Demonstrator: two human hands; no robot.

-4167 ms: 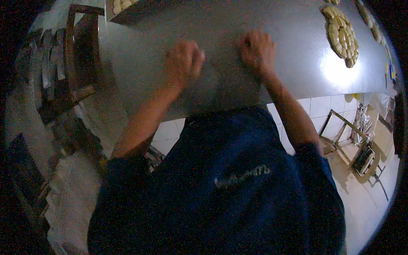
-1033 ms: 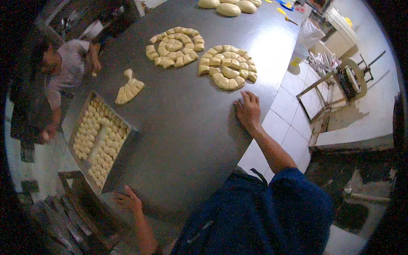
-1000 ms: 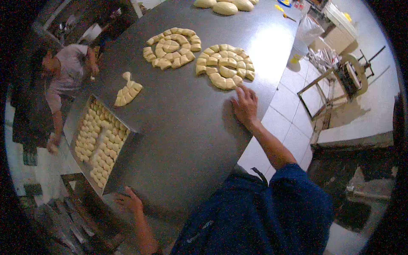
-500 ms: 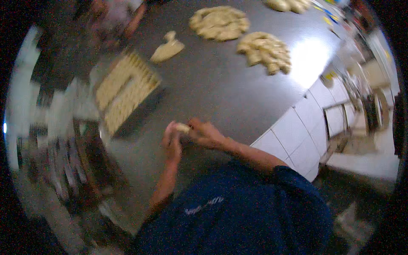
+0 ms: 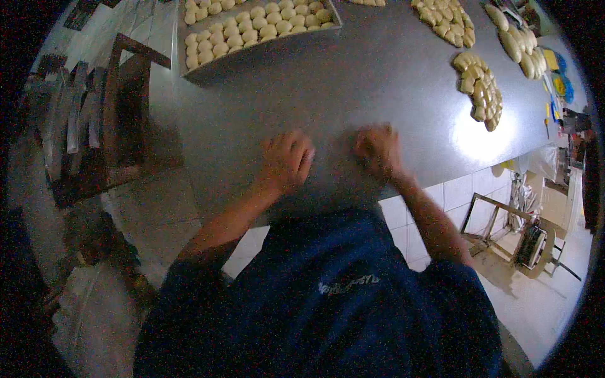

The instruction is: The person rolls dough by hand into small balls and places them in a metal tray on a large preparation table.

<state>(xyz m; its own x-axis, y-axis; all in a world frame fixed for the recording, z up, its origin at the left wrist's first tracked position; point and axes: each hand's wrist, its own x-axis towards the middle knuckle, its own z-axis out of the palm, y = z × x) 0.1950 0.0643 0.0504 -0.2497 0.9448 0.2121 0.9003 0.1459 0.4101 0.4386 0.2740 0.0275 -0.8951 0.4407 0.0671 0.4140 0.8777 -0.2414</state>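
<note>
My left hand point(image 5: 290, 159) is curled knuckles-up on the grey metal table point(image 5: 252, 107). A short distance to its right, my right hand point(image 5: 379, 151) is also curled over the tabletop, slightly smeared by motion. The fingers of both hands bend under, so whatever lies beneath the palms is hidden. Beyond my left hand is a shallow tray point(image 5: 265, 40) filled with rows of round dough balls point(image 5: 234, 41). To the far right of my right hand lies a patch of cut dough pieces point(image 5: 484, 94), packed close together.
More cut dough point(image 5: 446, 24) and several long dough rolls point(image 5: 520, 44) lie at the far right. Past the right edge stands a metal-framed machine point(image 5: 532, 246). A dark wooden rack point(image 5: 129, 113) is at the left, with white cloth point(image 5: 101, 315) below it.
Half a second ago my hands were close together, with a small dough piece between them. They have since parted and come down on the table. The view has swung, putting the tray farther ahead.
</note>
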